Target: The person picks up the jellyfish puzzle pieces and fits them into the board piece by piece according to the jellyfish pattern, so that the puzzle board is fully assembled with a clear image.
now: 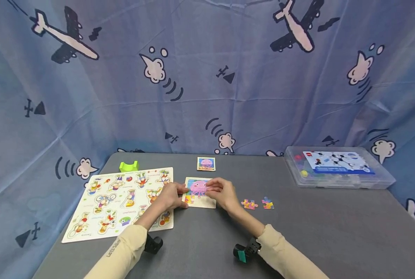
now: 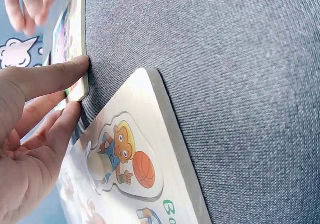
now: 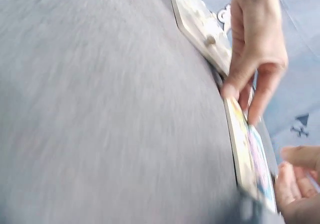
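A small wooden jigsaw board [image 1: 209, 203] with a pink jellyfish picture lies between the two hands, its lower right part bare wood. My left hand [image 1: 170, 195] grips the board's left side, with thumb at the lower corner and fingertips on the picture. Over the board's upper right is my right hand [image 1: 223, 192], fingers bent. In the left wrist view the right hand [image 2: 31, 7] hangs above the board, and no piece shows in its fingers. To the right lie joined jigsaw pieces [image 1: 249, 204] and another jigsaw piece [image 1: 268, 203].
A large knob puzzle board [image 1: 118, 201] with sports figures reaches under the left forearm. Behind it stands a green plastic piece [image 1: 129, 166]. A small jellyfish picture card [image 1: 206, 164] lies farther back. At the right rear sits a clear plastic case [image 1: 340, 167].
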Available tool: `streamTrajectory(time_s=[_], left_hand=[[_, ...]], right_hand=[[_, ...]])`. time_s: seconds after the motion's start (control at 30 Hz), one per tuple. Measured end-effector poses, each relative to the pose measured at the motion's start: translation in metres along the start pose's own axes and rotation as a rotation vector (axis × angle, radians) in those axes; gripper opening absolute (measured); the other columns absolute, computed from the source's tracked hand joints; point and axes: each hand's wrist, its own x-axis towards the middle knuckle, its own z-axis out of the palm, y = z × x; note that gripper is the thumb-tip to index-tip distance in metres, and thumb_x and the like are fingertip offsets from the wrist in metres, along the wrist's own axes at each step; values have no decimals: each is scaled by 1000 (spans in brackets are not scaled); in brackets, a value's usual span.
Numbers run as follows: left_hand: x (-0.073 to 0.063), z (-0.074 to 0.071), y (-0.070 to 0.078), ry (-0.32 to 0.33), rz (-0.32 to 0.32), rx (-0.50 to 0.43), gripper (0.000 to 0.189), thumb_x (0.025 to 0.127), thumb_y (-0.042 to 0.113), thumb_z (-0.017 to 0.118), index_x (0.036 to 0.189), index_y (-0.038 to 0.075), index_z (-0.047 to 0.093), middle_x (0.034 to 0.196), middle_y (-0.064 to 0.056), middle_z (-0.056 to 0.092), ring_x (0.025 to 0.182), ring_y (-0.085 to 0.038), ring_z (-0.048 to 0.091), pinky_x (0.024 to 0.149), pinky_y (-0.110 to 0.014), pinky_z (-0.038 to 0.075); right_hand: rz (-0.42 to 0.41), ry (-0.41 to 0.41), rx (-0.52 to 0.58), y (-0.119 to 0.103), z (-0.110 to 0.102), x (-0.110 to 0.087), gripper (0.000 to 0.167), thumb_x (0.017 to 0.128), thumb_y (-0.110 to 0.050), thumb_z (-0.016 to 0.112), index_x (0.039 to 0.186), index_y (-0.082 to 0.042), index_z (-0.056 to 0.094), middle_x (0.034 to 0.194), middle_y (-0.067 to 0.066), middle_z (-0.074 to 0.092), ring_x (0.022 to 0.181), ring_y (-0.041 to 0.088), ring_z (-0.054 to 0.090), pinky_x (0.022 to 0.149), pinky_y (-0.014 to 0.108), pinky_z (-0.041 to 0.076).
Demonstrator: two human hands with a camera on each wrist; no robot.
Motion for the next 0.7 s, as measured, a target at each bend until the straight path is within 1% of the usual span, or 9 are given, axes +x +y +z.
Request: streamTrajectory(time_s=[0.1, 0.2, 0.3, 0.33, 0.37, 0.47, 0.57, 0.6, 0.7], left_hand=[[-1, -1, 0, -2, 3, 17, 50, 66, 7, 87, 113, 2, 71, 128, -17, 60, 118, -33, 55, 99, -43, 44], [-2, -1, 0, -3, 5, 28, 51, 66, 6, 87, 113, 2, 71, 128, -17, 59, 118, -34, 54, 100, -44, 43], [-2, -1, 0, -5, 8, 14, 50, 66, 6, 87, 113, 2, 70, 129, -17, 59, 120, -34, 53, 101, -44, 42], [-2, -1, 1, -5, 12, 9, 50, 66, 6, 87, 113, 1, 70, 129, -18, 59, 120, -34, 53, 101, -44, 42], [-3, -2, 1, -5, 13, 4, 50, 66, 6, 87, 113, 1, 70, 129, -17, 59, 120, -34, 53, 101, -44, 42], [-3, -2, 1, -5, 18, -7, 50, 67, 6, 87, 114, 1, 70, 129, -17, 59, 120, -34, 53, 101, -44, 42], [-3, -1, 1, -3, 22, -13, 50, 66, 6, 87, 113, 1, 70, 128, -17, 60, 119, -33, 54, 100, -44, 43], [-2, -2, 1, -2, 27, -11, 49, 66, 6, 87, 113, 1, 70, 128, -17, 60, 119, -34, 55, 99, -44, 43], [-2, -1, 0, 1, 35, -19, 49, 66, 5, 87, 112, 0, 71, 126, -17, 61, 117, -33, 56, 98, -43, 44]], right_hand=[[-14, 8, 47, 3, -17, -3, 22, 78, 16, 68, 100, 13, 63, 101, 29, 64, 89, 33, 66, 73, 21, 54], [-21, 26, 53, 5, -33, -6, 23, 80, 14, 68, 102, 12, 63, 105, 30, 63, 91, 29, 66, 76, 20, 54], [-15, 39, 37, 7, -47, -10, 23, 80, 12, 69, 103, 11, 63, 106, 30, 63, 91, 25, 66, 76, 19, 53], [-13, 40, 31, 7, -51, -12, 23, 80, 12, 69, 103, 11, 64, 106, 30, 63, 91, 24, 67, 75, 18, 53], [-9, 42, 22, 8, -55, -13, 23, 81, 11, 69, 103, 10, 64, 106, 30, 64, 90, 23, 67, 71, 18, 53], [-11, 40, -5, 9, -67, -17, 23, 81, 10, 70, 103, 9, 65, 106, 30, 63, 90, 21, 66, 70, 17, 53], [-24, 27, -29, 10, -78, -21, 23, 81, 9, 70, 103, 9, 64, 107, 30, 63, 90, 20, 66, 71, 18, 53], [-33, 21, -30, 11, -82, -22, 24, 81, 8, 70, 104, 10, 64, 107, 31, 62, 90, 20, 66, 76, 19, 53], [-58, 3, -43, 13, -94, -26, 25, 82, 7, 70, 105, 11, 63, 107, 32, 62, 90, 18, 66, 75, 20, 54]])
